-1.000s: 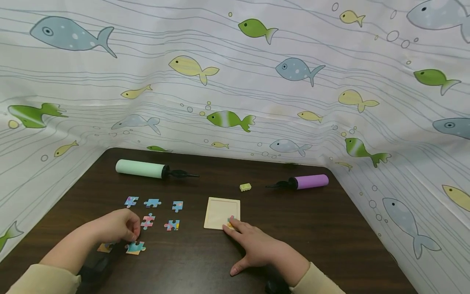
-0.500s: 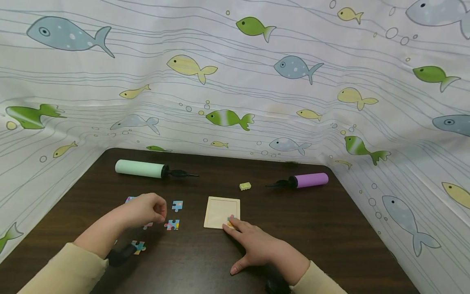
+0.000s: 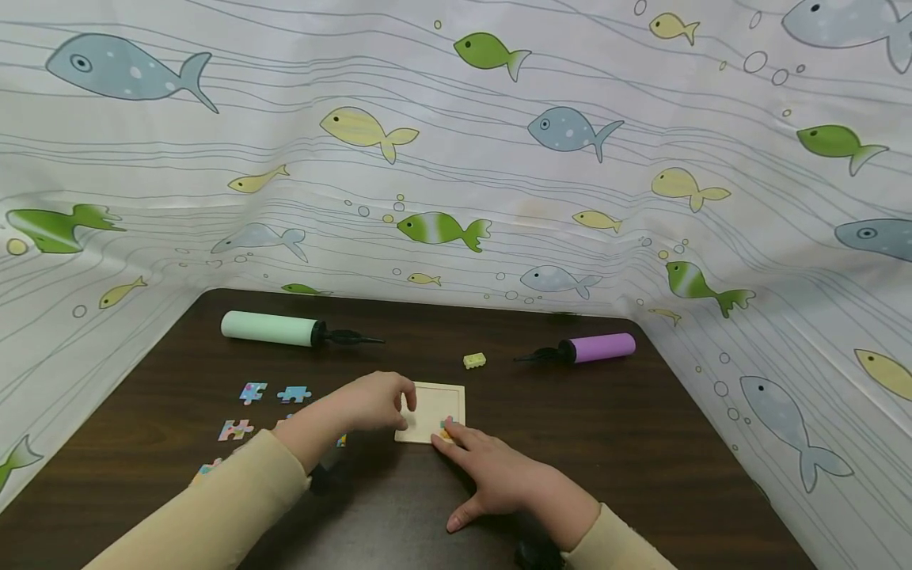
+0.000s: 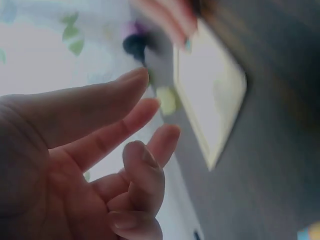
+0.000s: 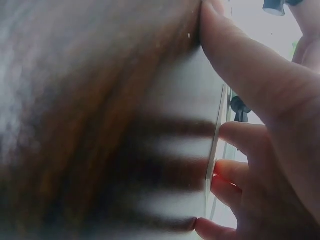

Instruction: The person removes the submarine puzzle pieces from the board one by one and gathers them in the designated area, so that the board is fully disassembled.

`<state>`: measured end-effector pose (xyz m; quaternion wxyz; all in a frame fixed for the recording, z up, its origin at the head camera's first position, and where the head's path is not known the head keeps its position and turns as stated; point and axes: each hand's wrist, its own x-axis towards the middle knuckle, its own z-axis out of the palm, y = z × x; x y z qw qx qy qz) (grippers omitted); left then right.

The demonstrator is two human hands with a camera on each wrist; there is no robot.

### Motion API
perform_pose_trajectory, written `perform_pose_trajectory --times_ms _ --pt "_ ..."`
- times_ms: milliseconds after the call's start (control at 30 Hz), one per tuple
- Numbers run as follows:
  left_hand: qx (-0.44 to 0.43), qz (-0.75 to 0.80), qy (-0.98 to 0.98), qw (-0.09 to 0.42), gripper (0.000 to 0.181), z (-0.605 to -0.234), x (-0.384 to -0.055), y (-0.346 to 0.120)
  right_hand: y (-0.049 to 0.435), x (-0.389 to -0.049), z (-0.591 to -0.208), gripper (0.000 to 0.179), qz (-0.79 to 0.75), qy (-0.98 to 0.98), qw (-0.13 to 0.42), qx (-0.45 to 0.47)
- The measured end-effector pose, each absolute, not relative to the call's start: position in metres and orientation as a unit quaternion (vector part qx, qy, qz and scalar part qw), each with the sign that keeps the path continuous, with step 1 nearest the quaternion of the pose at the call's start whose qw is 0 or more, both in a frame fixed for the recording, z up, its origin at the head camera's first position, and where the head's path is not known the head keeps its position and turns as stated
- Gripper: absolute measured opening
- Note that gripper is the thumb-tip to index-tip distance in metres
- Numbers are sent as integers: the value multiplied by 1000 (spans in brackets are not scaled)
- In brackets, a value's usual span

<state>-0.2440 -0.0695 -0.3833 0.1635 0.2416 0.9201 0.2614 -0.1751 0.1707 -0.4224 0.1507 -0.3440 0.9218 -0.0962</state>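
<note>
In the head view my left hand (image 3: pixel 378 402) hovers at the left edge of a square wooden puzzle tray (image 3: pixel 427 405). The left wrist view shows its thumb and loosely bent fingers apart, nothing between them. My right hand (image 3: pixel 499 483) lies with fingers spread, fingertips on the tray's near right corner, thumb on the table. Its fingers partly cover a colourful puzzle piece (image 3: pixel 447 426) inside that corner. Loose jigsaw pieces lie to the left, among them a blue piece (image 3: pixel 294 393), a purple-blue piece (image 3: pixel 252 392) and a pink piece (image 3: pixel 235 430). My left forearm hides some others.
A mint-green hand pump (image 3: pixel 271 328) lies at the back left and a purple hand pump (image 3: pixel 604 348) at the back right. Between them sits a small yellow toy brick (image 3: pixel 473 361). A fish-patterned curtain (image 3: pixel 442 182) hangs around the dark table (image 3: pixel 641 475).
My left hand has travelled right, from the near-left puzzle pieces across to the tray. My right hand has kept its place on the tray corner.
</note>
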Motion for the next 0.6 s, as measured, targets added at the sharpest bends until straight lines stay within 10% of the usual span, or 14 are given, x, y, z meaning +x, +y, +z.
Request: perform_pose_trajectory --times_ms 600 --pt "262 260 915 164 26 -420 -258 -5 175 -177 -423 104 -109 914 154 -359"
